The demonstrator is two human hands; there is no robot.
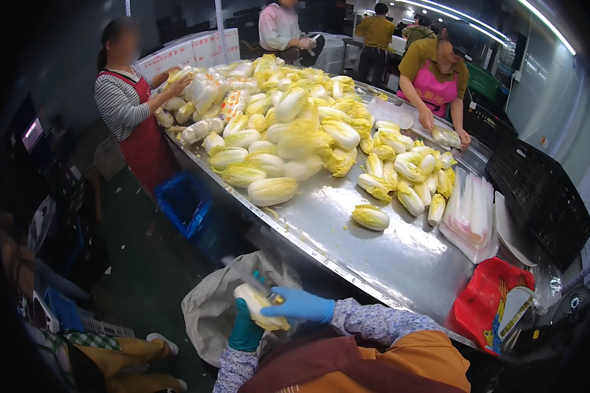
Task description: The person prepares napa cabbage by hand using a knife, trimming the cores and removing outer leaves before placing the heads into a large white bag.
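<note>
In the lower centre of the frame, a Chinese cabbage (251, 297) is held above a pale sack (200, 309). It is gripped by the teal-gloved left hand (245, 331), wrapped around its lower side. A blurred tool, apparently a knife (276, 299), is grasped in the curled fingers of the blue-gloved right hand (305, 306), close against the cabbage. The step in hand is judged to be trimming; for the next move, the cabbage would need to be kept steady and the blade kept clear of the left fingers. The near edge of the metal table (314, 229) is seen slanting from upper left to lower right, beyond the hands. Bare metal is left at mid-frame, around a lone cabbage (371, 217). Less room is offered at upper centre, filled by a cabbage heap (288, 134), and at right, where clear bags (469, 219) are laid.
</note>
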